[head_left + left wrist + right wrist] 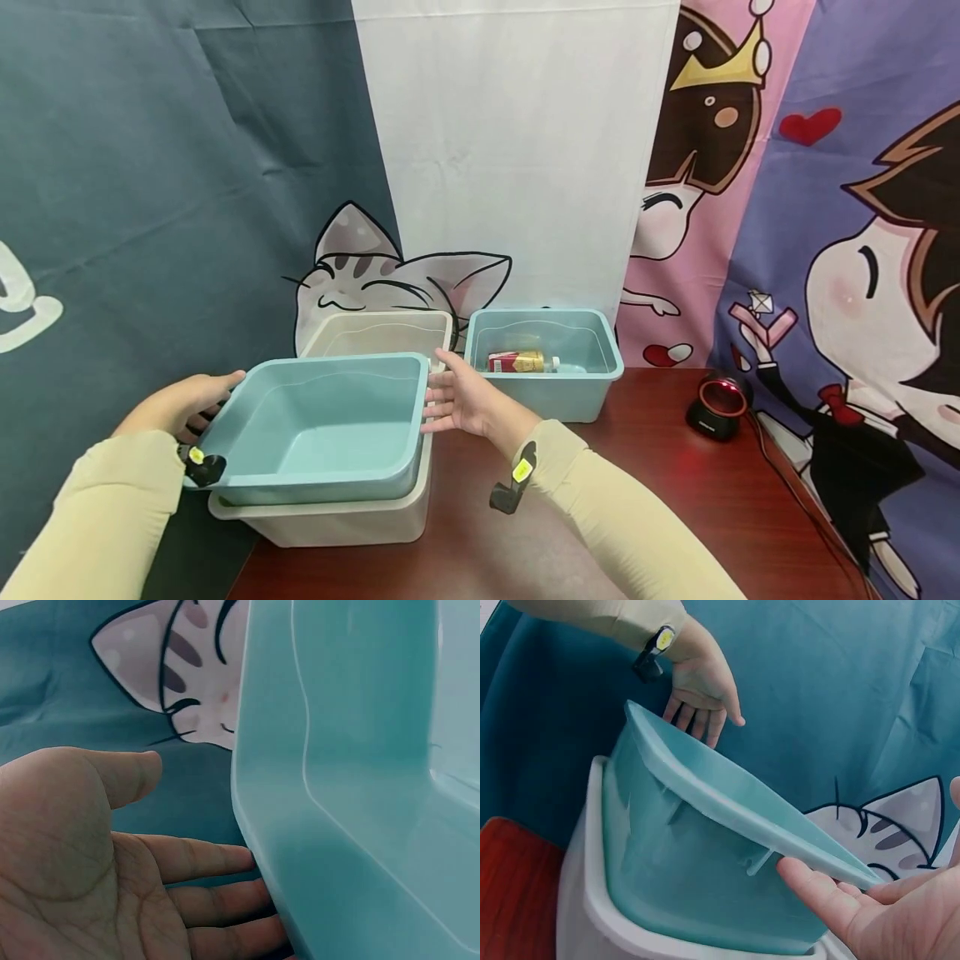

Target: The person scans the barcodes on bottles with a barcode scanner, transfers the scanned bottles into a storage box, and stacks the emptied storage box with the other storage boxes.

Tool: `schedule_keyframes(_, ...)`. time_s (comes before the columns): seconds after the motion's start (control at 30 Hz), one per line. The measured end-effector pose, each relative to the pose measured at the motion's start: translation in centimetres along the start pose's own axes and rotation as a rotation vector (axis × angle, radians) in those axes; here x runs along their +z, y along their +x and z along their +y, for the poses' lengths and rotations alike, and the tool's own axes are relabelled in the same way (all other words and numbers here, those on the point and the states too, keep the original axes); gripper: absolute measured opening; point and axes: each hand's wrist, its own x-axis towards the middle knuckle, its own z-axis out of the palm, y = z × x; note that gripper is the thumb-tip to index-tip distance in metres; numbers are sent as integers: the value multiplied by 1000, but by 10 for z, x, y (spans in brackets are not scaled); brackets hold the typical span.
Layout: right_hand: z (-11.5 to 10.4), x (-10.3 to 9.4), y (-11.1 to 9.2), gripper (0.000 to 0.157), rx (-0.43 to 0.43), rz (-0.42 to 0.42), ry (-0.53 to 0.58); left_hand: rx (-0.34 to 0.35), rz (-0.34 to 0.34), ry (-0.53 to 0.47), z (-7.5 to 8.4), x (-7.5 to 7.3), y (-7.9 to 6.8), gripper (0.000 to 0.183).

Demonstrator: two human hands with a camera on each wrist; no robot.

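A light blue plastic bin (337, 442) sits tilted inside a white bin (352, 525) at the left of the table. My left hand (180, 404) is at its left rim; in the left wrist view the extended fingers (217, 900) touch the rim's edge from outside, with the thumb apart. At the opposite side is my right hand (468, 400). In the right wrist view its fingertips (799, 874) touch under the blue rim, fingers extended rather than curled round it. The blue bin's lower part is hidden inside the white one.
Behind stands another white bin (375, 333), partly covered. A second blue bin (555, 396) to the right holds a bottle (517, 362) with a red and yellow label, lying on its side. A black device (716, 407) with a red-lit ring and cable stands on the red-brown table (645, 450). Printed cloth hangs behind.
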Motion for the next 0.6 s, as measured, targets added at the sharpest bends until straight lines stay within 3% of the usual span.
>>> schedule_keyframes(0.1,9,-1,2,100,11,16,-1,-10,21,-18,-4,9,5,110)
schedule_keyframes(0.2,16,-2,3,100,20,36,8,-17,38,-34,-14,16,21,111)
schedule_keyframes(0.3,23,-4,4,98,28,57,11,-15,49,-27,-38,20,56,116)
schedule_keyframes(0.4,28,-6,5,97,39,72,14,-18,61,-18,-55,26,80,120)
schedule_keyframes(0.6,35,-10,5,97,46,86,1,-26,80,-14,-60,38,94,120)
